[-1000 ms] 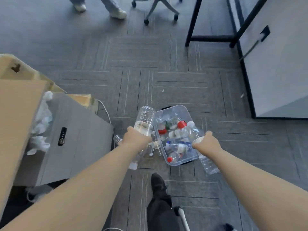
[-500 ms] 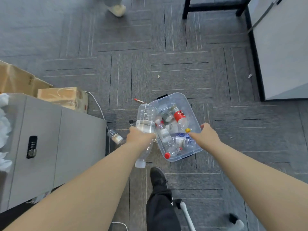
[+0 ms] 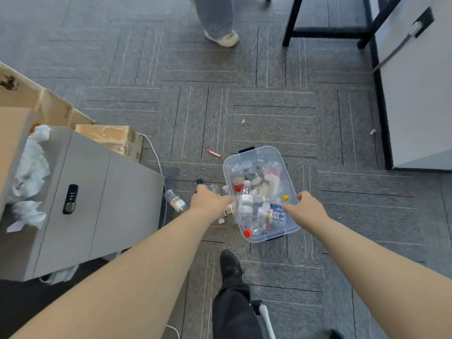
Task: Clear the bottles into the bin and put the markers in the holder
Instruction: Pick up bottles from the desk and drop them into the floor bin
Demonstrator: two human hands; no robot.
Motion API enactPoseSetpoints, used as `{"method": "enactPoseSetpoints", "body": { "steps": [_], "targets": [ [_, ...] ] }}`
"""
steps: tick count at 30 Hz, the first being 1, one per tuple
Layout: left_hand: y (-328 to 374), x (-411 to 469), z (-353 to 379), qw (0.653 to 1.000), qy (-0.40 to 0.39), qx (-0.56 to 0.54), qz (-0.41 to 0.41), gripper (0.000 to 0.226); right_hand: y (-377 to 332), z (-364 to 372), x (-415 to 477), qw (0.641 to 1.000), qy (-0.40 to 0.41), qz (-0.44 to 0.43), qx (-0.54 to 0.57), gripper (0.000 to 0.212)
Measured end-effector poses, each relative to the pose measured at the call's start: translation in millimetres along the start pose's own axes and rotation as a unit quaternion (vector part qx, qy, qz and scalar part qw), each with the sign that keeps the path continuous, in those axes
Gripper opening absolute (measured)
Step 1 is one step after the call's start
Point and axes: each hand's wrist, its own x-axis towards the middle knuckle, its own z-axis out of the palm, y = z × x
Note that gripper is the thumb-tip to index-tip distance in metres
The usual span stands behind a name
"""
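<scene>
Head view: left hand [image 3: 208, 201] grips a bottle [image 3: 215, 189] beside the bin [image 3: 254, 152], right hand [image 3: 305, 209] looks empty over it. Bottle-clearing stage; next, drop it in, then grab the floor bottle [image 3: 175, 200].

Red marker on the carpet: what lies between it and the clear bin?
Head view: nothing but bare carpet lies between the red marker and the clear bin.

Office, grey carpet tiles [image 3: 269, 113], lockable pedestal cabinet [image 3: 97, 204]
</scene>
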Motion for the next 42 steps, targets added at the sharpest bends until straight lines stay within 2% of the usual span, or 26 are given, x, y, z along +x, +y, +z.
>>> {"method": "enactPoseSetpoints", "body": {
  "steps": [8, 12, 15, 22, 28, 31, 34, 42],
  "targets": [
    [-57.4, -58.0, -119.2, 0.995, 0.086, -0.056, -0.007, 0.072, -95.1, 6.1, -67.8, 0.996, -0.001, -0.084, -0.038, 0.041],
    [-101.0, -93.9, -184.8, 0.987, 0.137, -0.089, -0.012, 0.063, -151.7, 26.6, -111.6, 0.982, -0.001, -0.145, -0.122, 0.021],
    [-142.6, -123.3, -236.6, 0.977, 0.173, -0.120, -0.011, 0.066, -204.6, 53.0, -160.6, 0.965, -0.004, -0.204, -0.163, 0.045],
    [-293.9, -206.8, -366.0, 0.932, 0.292, -0.212, -0.034, 0.063, -323.5, 174.0, -317.3, 0.901, -0.010, -0.369, -0.228, 0.055],
    [-460.0, -278.8, -432.3, 0.904, 0.375, -0.173, -0.112, 0.055, -380.1, 315.4, -453.5, 0.824, -0.057, -0.491, -0.276, 0.048],
    [-526.7, -300.9, -440.3, 0.893, 0.381, -0.173, -0.164, 0.056, -382.7, 375.4, -502.7, 0.761, -0.085, -0.553, -0.328, 0.054],
    [-572.2, -304.4, -441.7, 0.879, 0.388, -0.204, -0.188, 0.059, -387.0, 423.1, -531.6, 0.708, -0.112, -0.578, -0.390, 0.055],
    [-622.7, -262.5, -449.3, 0.861, 0.347, -0.279, -0.246, 0.078, -447.5, 511.1, -532.3, 0.650, -0.143, -0.585, -0.464, 0.054]
  ]
}}
